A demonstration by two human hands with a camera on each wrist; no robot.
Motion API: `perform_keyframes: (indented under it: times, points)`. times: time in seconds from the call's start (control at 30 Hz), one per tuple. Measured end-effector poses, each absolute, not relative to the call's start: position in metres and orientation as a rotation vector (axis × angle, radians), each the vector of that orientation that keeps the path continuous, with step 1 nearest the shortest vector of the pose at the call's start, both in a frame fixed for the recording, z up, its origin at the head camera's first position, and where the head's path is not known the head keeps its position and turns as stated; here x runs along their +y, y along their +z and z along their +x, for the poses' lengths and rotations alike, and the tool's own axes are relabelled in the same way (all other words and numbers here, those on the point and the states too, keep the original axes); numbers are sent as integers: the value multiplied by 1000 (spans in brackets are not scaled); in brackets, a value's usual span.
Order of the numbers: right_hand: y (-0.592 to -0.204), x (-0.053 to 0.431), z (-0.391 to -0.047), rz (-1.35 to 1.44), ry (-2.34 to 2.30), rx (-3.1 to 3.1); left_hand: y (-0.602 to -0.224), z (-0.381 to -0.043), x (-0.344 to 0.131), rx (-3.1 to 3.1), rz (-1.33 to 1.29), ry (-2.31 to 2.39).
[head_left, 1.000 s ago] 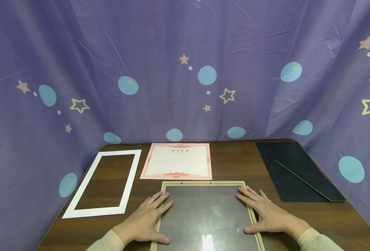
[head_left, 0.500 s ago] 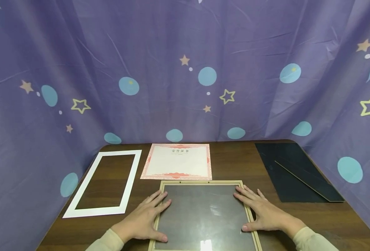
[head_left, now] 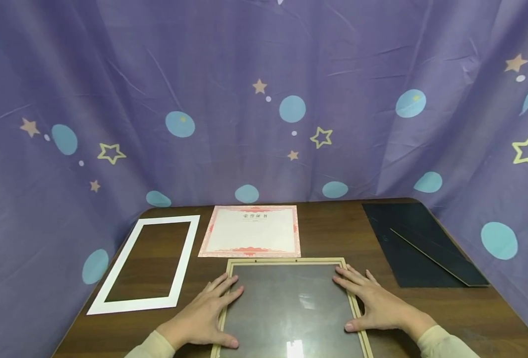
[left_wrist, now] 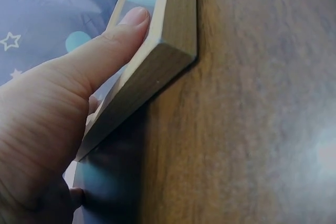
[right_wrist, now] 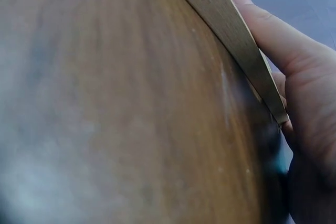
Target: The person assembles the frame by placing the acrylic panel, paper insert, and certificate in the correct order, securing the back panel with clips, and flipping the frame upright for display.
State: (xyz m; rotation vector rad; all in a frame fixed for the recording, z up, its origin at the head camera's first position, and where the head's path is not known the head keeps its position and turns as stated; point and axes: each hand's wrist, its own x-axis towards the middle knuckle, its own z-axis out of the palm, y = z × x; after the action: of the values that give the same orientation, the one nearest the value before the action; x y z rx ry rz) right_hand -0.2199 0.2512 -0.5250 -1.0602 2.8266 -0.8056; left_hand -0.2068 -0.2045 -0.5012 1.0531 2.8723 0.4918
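Note:
A light wooden picture frame (head_left: 277, 261) lies at the front of the table, a clear pane (head_left: 286, 303) with bright reflections inside it. My left hand (head_left: 208, 313) rests on its left side, fingers spread across the rail and thumb over the inner edge. Likewise my right hand (head_left: 378, 303) rests on the right side, its fingertips near the far corner. In the left wrist view the thumb (left_wrist: 118, 38) lies on top of the frame's rim (left_wrist: 181, 14). The right wrist view has the thumb (right_wrist: 262, 22) at the frame's upper edge (right_wrist: 226, 24).
A white mat border (head_left: 140, 303) lies on the left of the brown table (head_left: 331, 233). Behind the frame lies a certificate (head_left: 250, 236) with a red border. At the right is a black backing board (head_left: 402, 253) with a stand flap. A purple curtain (head_left: 228, 64) hangs behind.
The picture frame and both hands on it have shifted slightly left relative to the certificate. The whole head view has also moved a little; the other items stay in place.

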Motion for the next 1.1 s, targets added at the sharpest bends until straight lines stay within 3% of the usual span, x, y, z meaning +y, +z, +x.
perform_keyframes:
  times: [0.53,0.87,1.1]
  points:
    - [-526,249,-219,-1079,-782,2845,-487,-204,-214,2971,1083,482]
    - [-524,246,-217,-1095,-764,2867,-471,-210,-294,3259,929,419]
    - [-524,251,-215,-1098,-832,2882,-480,-206,-341,3236,658,421]
